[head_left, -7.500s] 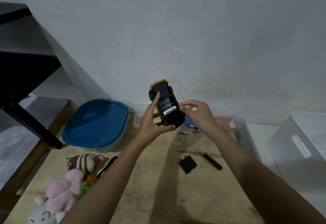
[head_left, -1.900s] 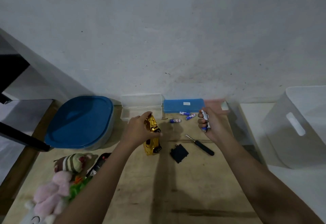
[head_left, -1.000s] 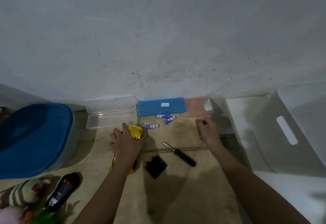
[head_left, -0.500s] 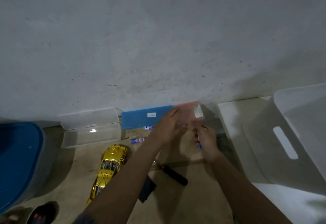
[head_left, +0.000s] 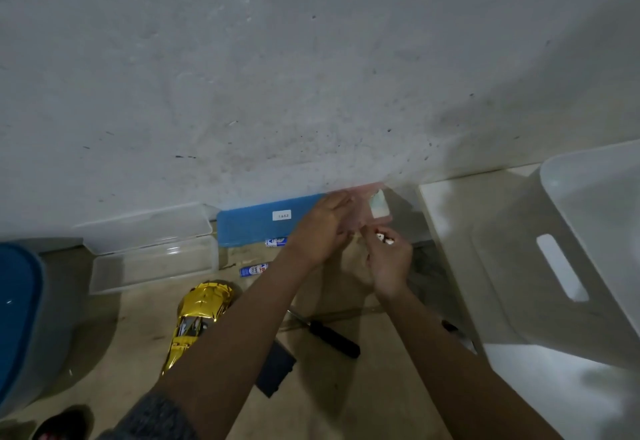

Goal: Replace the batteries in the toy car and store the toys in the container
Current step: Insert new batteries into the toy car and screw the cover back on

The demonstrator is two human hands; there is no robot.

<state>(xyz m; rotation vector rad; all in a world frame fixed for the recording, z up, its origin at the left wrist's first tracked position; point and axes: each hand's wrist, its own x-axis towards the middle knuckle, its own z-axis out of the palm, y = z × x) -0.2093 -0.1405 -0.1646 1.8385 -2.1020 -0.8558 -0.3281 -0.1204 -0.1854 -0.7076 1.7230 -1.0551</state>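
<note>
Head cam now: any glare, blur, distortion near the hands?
Head view: dim overall; glints on the gold toy car; blur softens the left hand and the translucent pink box it reaches; batteries pinched by the right hand are legible; wide-angle lens skews the white bin.

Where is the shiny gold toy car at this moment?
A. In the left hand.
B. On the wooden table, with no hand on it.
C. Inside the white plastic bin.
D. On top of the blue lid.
B: the shiny gold toy car lies on the wooden table, while the left hand reaches to the pink translucent case by the wall and the right hand holds small batteries.
</note>
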